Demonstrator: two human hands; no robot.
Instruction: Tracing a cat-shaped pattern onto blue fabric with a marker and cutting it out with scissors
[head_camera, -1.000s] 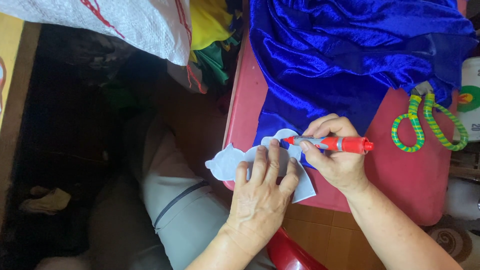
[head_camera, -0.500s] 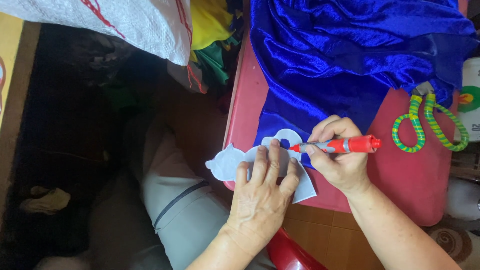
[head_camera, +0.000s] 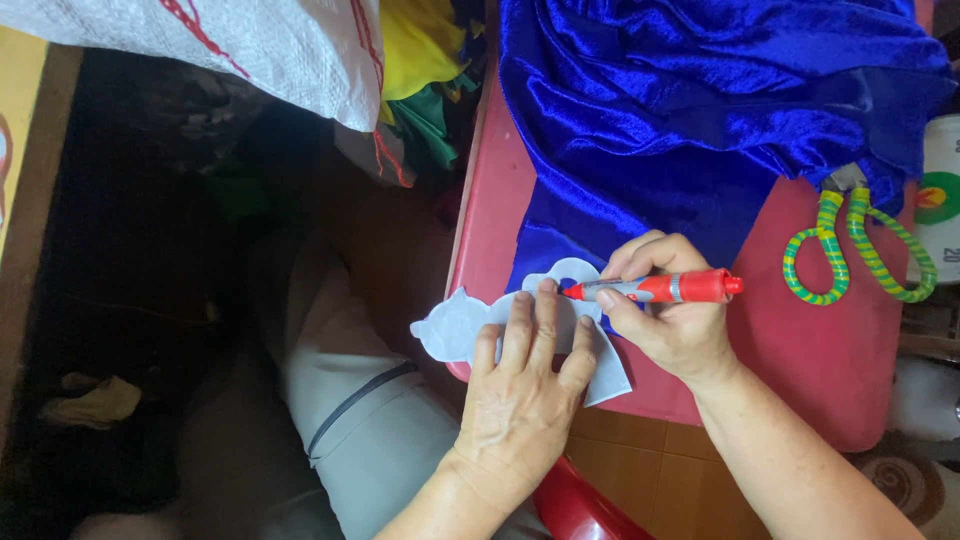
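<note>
Change: since the earlier frames the red marker's tip has slid a little along the upper edge of the pale template, toward its rounded top lobe; the left hand has stayed flat in the same spot.
Right hand: the right hand (head_camera: 672, 318) is closed around a red marker (head_camera: 655, 289), thumb and fingers pinching the barrel, which lies nearly level with its cap end pointing right.
Marker tip: it touches the curved top edge of the template, just beside the left hand's fingertips.
Left hand: the left hand (head_camera: 522, 392) is open and pressed palm-down, fingers spread, holding the template flat.
Template: a pale grey-white cut-out shape (head_camera: 455, 327) with wavy, lobed edges; it lies on the near-left corner of the table, its left part hanging over the table edge above the person's lap.
Fabric: shiny royal-blue velvet cloth (head_camera: 700, 110) is bunched over the far part of the table, and one flap of it reaches under the template.
Table: a red table (head_camera: 850, 360), bare on its right side.
Scissors: a pair of scissors (head_camera: 855, 255) with green-and-yellow wrapped handles lies right of the marker, well apart from the hands, blades tucked under the cloth.
Surroundings: a white woven sack (head_camera: 220, 50) and yellow and green cloth (head_camera: 420, 70) lie beyond the table's left edge.
</note>
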